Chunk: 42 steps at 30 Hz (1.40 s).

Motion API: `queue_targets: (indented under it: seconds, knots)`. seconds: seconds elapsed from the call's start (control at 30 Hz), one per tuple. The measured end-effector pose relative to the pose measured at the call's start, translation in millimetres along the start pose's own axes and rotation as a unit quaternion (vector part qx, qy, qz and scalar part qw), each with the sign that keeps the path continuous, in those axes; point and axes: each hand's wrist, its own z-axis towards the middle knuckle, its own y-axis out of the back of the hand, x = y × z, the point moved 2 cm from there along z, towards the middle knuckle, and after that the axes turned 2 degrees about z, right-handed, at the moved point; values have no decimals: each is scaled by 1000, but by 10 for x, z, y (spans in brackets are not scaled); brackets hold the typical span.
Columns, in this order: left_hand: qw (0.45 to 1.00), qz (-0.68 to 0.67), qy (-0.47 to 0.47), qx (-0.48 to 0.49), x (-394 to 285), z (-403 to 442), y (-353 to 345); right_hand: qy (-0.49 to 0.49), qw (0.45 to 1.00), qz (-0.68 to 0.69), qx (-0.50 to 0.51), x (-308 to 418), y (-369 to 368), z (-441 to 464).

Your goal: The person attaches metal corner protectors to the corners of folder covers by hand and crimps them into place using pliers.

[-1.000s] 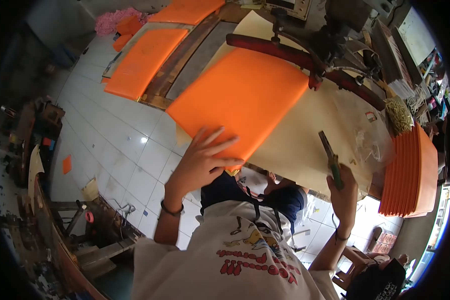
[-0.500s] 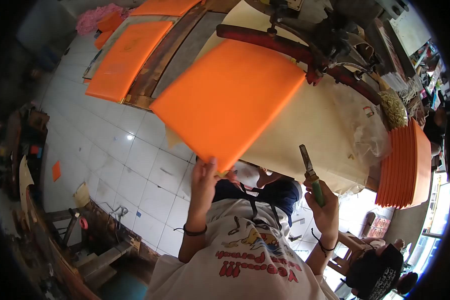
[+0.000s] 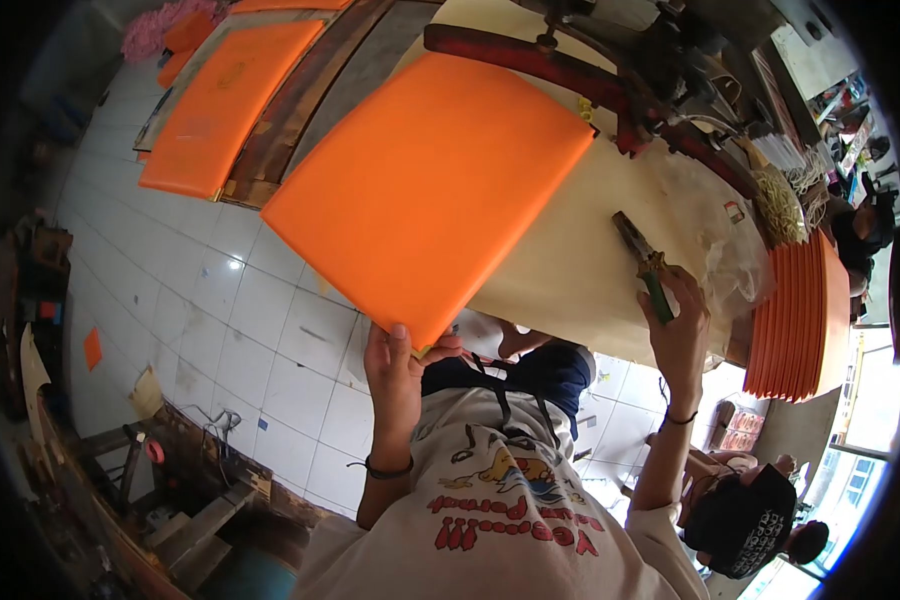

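Observation:
A large orange padded panel [image 3: 430, 190] lies tilted over the table, one corner close to my body. That near corner is pinched in my left hand [image 3: 400, 362], thumb on top and fingers beneath. My right hand [image 3: 677, 305] is wrapped round the green handle of a pair of pliers [image 3: 656, 285], raised over the beige sheet [image 3: 560, 270] with the jaws pointing away from me. At the panel's far right corner sits a small dark piece. A red curved metal bar [image 3: 520, 62] of a machine passes just beyond the panel's far edge.
More orange panels [image 3: 225, 110] rest at the left on a wooden frame. Several orange pieces [image 3: 800, 320] stand stacked at the right, beside a clear plastic bag [image 3: 735, 260] and thin yellowish strands [image 3: 778, 205]. A person in a black cap [image 3: 745, 520] is at lower right.
My left hand went from lying flat on the panel to gripping its near corner. The panel has shifted left and towards me. The pliers dipped left, then moved back right.

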Motion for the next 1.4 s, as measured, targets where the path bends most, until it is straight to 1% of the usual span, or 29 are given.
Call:
queue_targets:
  seconds: [0.07,0.1,0.23,0.33,0.43,0.5,0.53,0.63,0.7,0.77,0.8,0.83,0.93,1.03,1.07,1.13,1.17,1.2,1.23,1.27,1.3,1.33,1.4]
  knots:
    - [1000,-5,4,4,-10,30,8,44,998,-16,48,64,71,172]
    - [1000,-6,12,11,-32,26,18,80,992,-37,91,120,118,261]
    - [999,23,5,46,-45,101,25,102,993,29,45,5,-128,714]
    - [998,28,10,54,-27,134,49,158,987,14,14,-161,-498,1238]
    - [998,58,-31,4,18,74,129,104,980,-140,97,-217,-665,1538]
    - [995,59,-71,-31,24,17,166,93,984,-50,144,-205,-572,1551]
    - [993,61,-90,-48,17,-22,189,85,982,-3,170,-156,-514,1536]
    - [991,86,-94,-46,30,-129,206,100,989,-34,100,55,-219,968]
    - [989,93,-103,-57,15,-171,199,57,987,-92,118,169,13,530]
    - [985,105,-124,-59,14,-226,199,20,988,-102,116,55,12,248]
    - [986,105,-113,-57,-9,-267,176,-3,987,-108,115,-13,0,139]
    - [988,104,-105,-54,-48,-296,141,31,990,-109,80,-50,-51,70]
    - [990,117,-75,-21,-83,-370,133,74,992,-94,27,-124,-121,28]
    - [987,151,-54,11,-134,-437,62,22,1000,9,6,-105,-107,-33]
    - [989,140,-39,11,-178,-450,37,-3,996,78,33,-115,-87,-63]
    - [993,115,-4,10,-288,-486,-30,-56,972,209,93,-147,30,-174]
    - [999,47,14,9,-288,-475,-25,-110,938,297,143,-154,90,-267]
    - [999,-21,33,8,-293,-455,-11,-164,890,380,192,-116,116,-353]
    - [995,-89,51,7,-289,-441,9,-166,834,497,174,194,67,-462]
    - [993,-108,43,9,-276,-432,53,-153,814,503,246,290,68,-532]
    - [991,-127,36,10,-245,-426,110,-134,802,512,276,352,9,-640]
    - [988,-150,29,11,-251,-410,107,-165,766,542,303,417,-68,-740]
    - [997,-77,5,-18,-309,-362,40,-210,703,560,384,561,-218,-921]
